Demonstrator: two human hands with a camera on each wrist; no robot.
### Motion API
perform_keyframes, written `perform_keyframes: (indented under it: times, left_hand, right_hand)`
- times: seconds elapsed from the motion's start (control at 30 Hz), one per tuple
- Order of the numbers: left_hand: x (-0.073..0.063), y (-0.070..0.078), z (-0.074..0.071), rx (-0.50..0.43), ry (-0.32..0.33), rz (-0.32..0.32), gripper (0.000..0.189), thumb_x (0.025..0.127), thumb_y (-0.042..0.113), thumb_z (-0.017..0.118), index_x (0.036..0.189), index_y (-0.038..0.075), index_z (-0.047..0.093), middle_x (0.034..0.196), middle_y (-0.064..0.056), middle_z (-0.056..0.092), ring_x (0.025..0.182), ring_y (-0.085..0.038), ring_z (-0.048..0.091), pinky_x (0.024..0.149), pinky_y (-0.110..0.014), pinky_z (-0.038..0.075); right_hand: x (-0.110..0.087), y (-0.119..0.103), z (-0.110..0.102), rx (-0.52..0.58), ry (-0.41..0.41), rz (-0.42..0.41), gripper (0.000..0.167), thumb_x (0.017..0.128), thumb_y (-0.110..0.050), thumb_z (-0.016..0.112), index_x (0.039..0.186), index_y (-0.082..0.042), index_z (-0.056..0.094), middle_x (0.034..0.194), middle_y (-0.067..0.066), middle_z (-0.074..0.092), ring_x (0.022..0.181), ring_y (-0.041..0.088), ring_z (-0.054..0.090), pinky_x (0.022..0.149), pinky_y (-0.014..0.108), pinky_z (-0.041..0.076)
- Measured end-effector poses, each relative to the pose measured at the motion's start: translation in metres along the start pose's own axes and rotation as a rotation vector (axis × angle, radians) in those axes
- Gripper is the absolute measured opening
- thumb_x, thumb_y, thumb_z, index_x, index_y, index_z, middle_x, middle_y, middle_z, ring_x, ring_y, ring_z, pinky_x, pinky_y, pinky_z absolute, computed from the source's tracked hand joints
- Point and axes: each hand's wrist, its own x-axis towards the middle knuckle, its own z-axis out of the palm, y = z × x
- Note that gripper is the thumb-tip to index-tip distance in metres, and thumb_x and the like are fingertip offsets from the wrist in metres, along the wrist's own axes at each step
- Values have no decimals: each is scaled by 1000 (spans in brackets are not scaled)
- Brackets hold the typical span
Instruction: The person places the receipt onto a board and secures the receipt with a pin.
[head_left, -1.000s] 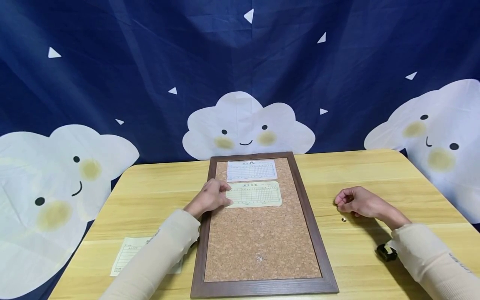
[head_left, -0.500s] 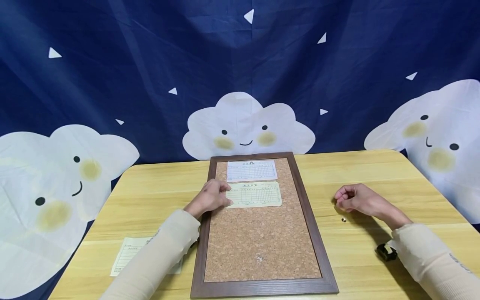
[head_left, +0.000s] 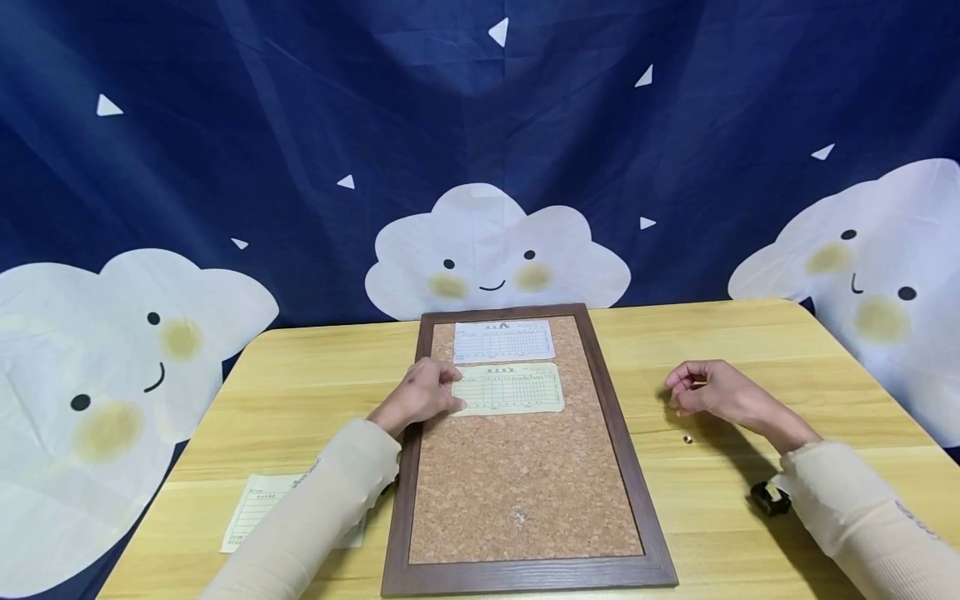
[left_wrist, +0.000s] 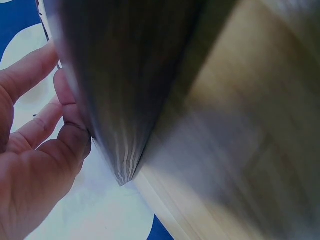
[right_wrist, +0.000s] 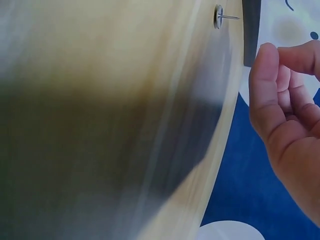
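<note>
A corkboard (head_left: 517,487) in a dark wooden frame lies on the table. My left hand (head_left: 422,390) reaches over its left frame, and its index finger and thumb press the left end of a pale yellow printed form (head_left: 510,390) onto the cork. Above that form is a white printed form (head_left: 502,343), with a small dark mark at its top edge. My right hand (head_left: 723,396) hovers over the table right of the board, fingers bent and thumb brought to the index fingertip. I cannot tell whether anything is pinched there. Below it lies a thumbtack (right_wrist: 218,17), point sideways.
Another pale yellow form (head_left: 255,508) lies on the table at left, partly under my left sleeve (head_left: 322,492) in the head view. A dark blue curtain (head_left: 480,108) with white clouds hangs behind the table (head_left: 750,333). A black wrist camera (head_left: 770,497) sits at my right cuff.
My right hand has risen slightly from the table, its fingers shifting a little. My left hand and the forms have stayed in place.
</note>
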Motion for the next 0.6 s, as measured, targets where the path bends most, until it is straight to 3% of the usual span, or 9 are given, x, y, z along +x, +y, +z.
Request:
perform_keyframes:
  times: [0.6]
  left_hand:
    - [0,0,-1,-19,1,9,42,79,4,83,118,0,69,98,-6,57,88,-21,48,76,-33,41]
  right_hand:
    - [3,-6,1,-13,-17,-4,28,86,6,61,109,21,59,94,11,66,81,9,64,75,26,57]
